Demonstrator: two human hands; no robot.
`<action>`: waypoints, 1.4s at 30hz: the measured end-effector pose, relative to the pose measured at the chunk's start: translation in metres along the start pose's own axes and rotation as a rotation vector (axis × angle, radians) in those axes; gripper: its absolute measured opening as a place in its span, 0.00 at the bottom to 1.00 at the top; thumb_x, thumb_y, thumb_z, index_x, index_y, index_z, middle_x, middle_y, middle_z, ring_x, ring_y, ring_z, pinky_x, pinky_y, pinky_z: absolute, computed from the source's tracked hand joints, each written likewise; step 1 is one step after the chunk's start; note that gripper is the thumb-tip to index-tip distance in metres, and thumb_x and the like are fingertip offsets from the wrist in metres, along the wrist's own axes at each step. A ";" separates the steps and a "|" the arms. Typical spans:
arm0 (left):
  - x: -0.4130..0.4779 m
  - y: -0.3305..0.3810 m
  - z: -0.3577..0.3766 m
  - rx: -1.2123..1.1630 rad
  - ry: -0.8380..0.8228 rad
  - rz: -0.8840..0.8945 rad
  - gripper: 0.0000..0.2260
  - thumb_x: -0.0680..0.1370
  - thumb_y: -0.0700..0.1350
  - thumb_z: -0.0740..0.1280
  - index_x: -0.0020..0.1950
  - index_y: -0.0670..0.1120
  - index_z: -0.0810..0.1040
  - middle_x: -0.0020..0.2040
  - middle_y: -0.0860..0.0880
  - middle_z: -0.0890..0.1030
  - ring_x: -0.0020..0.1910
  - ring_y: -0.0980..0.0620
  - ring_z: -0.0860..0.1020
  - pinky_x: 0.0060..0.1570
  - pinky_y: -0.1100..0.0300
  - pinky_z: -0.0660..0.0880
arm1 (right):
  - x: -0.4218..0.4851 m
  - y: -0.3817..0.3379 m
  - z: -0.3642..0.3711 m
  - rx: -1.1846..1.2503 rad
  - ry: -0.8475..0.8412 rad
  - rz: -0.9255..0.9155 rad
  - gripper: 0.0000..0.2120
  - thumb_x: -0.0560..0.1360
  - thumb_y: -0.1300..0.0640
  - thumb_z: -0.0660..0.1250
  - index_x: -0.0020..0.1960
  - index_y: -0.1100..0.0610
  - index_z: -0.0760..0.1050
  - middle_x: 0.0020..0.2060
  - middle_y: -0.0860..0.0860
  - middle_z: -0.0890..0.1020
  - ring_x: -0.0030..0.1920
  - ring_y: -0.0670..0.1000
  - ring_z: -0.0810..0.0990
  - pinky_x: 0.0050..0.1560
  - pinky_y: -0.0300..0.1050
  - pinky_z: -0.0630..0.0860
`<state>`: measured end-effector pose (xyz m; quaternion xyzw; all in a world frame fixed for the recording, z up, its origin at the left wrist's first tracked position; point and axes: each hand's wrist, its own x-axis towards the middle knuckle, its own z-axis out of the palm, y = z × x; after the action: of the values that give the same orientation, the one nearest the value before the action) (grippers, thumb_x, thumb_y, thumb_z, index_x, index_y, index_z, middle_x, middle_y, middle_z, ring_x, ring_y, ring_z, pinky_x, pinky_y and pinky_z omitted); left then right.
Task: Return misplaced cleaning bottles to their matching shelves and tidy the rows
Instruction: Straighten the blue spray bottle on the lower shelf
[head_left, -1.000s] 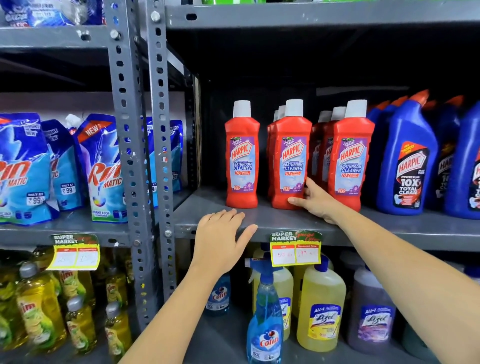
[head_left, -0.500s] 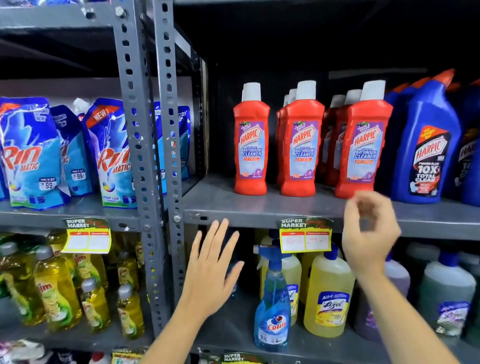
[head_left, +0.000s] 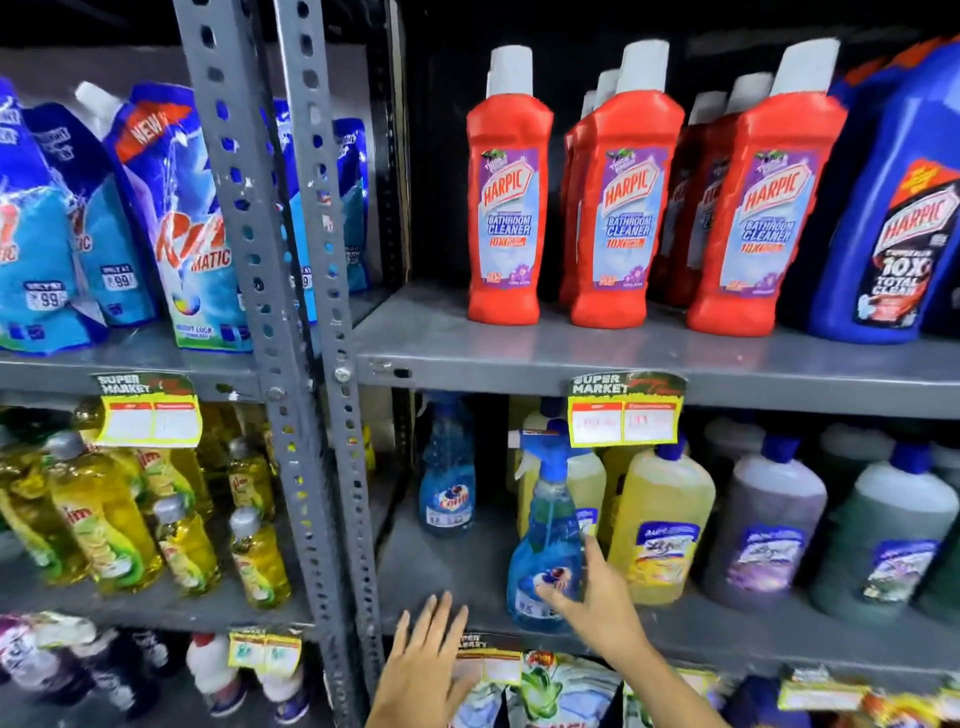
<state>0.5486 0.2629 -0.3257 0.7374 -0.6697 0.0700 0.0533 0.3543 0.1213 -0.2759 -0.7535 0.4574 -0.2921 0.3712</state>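
Right hand (head_left: 597, 597): it touches the spray bottle (head_left: 545, 551) at its lower right side; thumb lies on the front label, one finger goes up along the side. The fingers are partly around the body, but a full grip I cannot tell.
Left hand (head_left: 426, 660): flat and wide, fingers spread, holding nothing. It is below and to the left of the spray bottle, apart from it, in front of the shelf edge.
Spray bottle: blue, with blue trigger head, upright, at the front of the lower shelf (head_left: 447, 566). It stands between the two hands, nearer to the right one.
Second blue bottle (head_left: 447, 483): up and left of the spray bottle, deeper on the same shelf, near the post (head_left: 311, 322).
Yellow bottles (head_left: 660, 525): just right of the spray bottle and behind it, with blue caps.
Purple bottle (head_left: 769, 530): right of the yellow ones; further right stands a dark green bottle (head_left: 888, 540).
Price tag (head_left: 623, 410): yellow, hangs just above the spray bottle's head, on the edge of the upper shelf (head_left: 779, 369).
Red bottles (head_left: 623, 208): above the spray bottle on the upper shelf, in rows, white caps, upright.
Big blue bottle (head_left: 893, 218): right of the red rows.
Blue pouches (head_left: 176, 223): far up and left of the spray bottle, beyond the post.
Small yellow bottles (head_left: 104, 514): left of the spray bottle, beyond the post.
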 end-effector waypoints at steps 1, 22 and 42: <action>0.001 -0.001 0.001 0.029 -0.003 -0.018 0.33 0.76 0.68 0.47 0.76 0.50 0.55 0.79 0.45 0.46 0.77 0.51 0.43 0.72 0.53 0.41 | 0.002 0.002 0.002 -0.006 0.023 0.005 0.32 0.67 0.48 0.77 0.66 0.50 0.66 0.52 0.45 0.82 0.53 0.46 0.82 0.53 0.47 0.80; -0.002 -0.019 0.055 0.060 0.056 0.013 0.36 0.78 0.65 0.52 0.77 0.45 0.44 0.78 0.46 0.39 0.76 0.47 0.38 0.70 0.48 0.46 | 0.023 -0.053 0.089 0.011 0.127 -0.026 0.22 0.71 0.55 0.74 0.59 0.55 0.67 0.54 0.54 0.82 0.54 0.53 0.82 0.50 0.46 0.80; -0.007 -0.014 0.034 0.022 -0.048 -0.028 0.30 0.80 0.61 0.45 0.74 0.44 0.61 0.71 0.46 0.70 0.72 0.48 0.53 0.69 0.50 0.48 | 0.051 -0.063 0.106 -0.061 -0.058 -0.017 0.29 0.71 0.52 0.74 0.66 0.54 0.63 0.62 0.52 0.80 0.61 0.51 0.80 0.52 0.40 0.78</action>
<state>0.5632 0.2654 -0.3598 0.7486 -0.6597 0.0592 0.0301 0.4875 0.1252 -0.2769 -0.7764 0.4487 -0.2592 0.3586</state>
